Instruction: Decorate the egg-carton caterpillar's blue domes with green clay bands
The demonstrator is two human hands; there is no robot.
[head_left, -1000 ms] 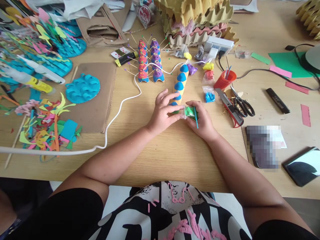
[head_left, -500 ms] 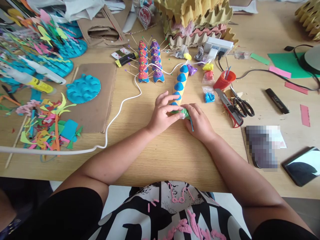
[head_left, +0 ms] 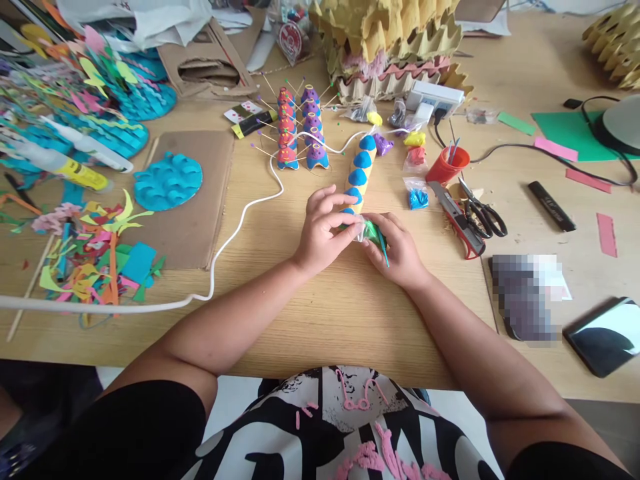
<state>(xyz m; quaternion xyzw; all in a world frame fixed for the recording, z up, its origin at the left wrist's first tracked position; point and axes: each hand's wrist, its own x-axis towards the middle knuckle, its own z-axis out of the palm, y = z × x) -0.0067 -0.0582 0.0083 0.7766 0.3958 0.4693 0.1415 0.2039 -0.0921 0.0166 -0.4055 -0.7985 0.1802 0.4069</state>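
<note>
Between my hands is a small clear plastic bag of green modelling clay [head_left: 371, 231]. My left hand [head_left: 325, 230] pinches the bag's clear edge between thumb and fingers. My right hand [head_left: 395, 250] is closed on the green end, and a thin blue-green stick [head_left: 383, 248] pokes out from the same hand. Just beyond my fingers stands a yellow egg-carton strip with blue-capped bumps [head_left: 358, 177]; its near end is partly hidden by my left hand. Farther off are a red egg-carton strip [head_left: 287, 127] and a purple one [head_left: 313, 127], both stuck with pins.
To the right lie a red cup [head_left: 449, 164], a utility knife [head_left: 460, 220], scissors [head_left: 483, 210] and bagged blue clay [head_left: 418, 198]. A white cable [head_left: 214, 267] crosses the left side, near cardboard [head_left: 200, 233] and paper scraps [head_left: 100, 260]. Egg trays [head_left: 390, 40] are stacked behind.
My right hand has turned and drawn slightly away from the left, exposing more of the green clay bag. The thin stick has tilted with it. The view has shifted slightly.
</note>
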